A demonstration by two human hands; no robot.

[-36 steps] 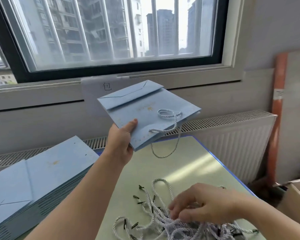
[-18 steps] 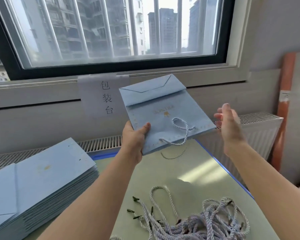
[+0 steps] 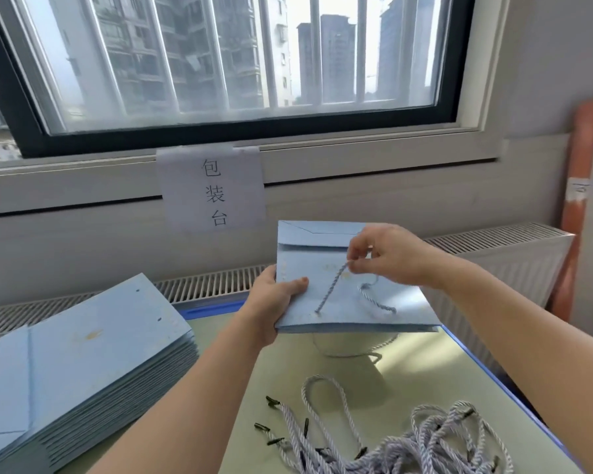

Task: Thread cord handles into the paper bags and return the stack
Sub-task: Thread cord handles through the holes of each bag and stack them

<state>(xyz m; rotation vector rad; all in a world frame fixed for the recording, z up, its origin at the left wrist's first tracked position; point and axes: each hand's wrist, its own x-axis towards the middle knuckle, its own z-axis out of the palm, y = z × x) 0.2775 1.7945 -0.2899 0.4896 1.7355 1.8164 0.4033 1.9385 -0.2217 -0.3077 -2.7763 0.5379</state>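
A flat light-blue paper bag (image 3: pixel 404 311) is held above the table, its folded bottom pointing away from me. My left hand (image 3: pixel 275 301) grips its left edge, thumb on top. My right hand (image 3: pixel 387 258) pinches the white-and-blue cord handle (image 3: pixel 329 290) that comes out of a hole near the bag's near edge and pulls it taut. A second cord loop (image 3: pixel 374 304) lies on the bag's face, and another hangs below the bag. A stack of flat blue bags (image 3: pixel 79 367) lies at the left. A pile of loose cords (image 3: pixel 401 446) with black tips lies near the front.
The pale green table (image 3: pixel 421 374) has a blue rim and stands against a white radiator (image 3: pixel 514 265) under the window. A paper sign (image 3: pixel 213 189) hangs on the wall behind. An orange board (image 3: pixel 577 206) leans at the right.
My left hand has lowered and levelled the bag. My right hand left the cord pile, rose to the bag's right side, then took hold of the cord on its face.
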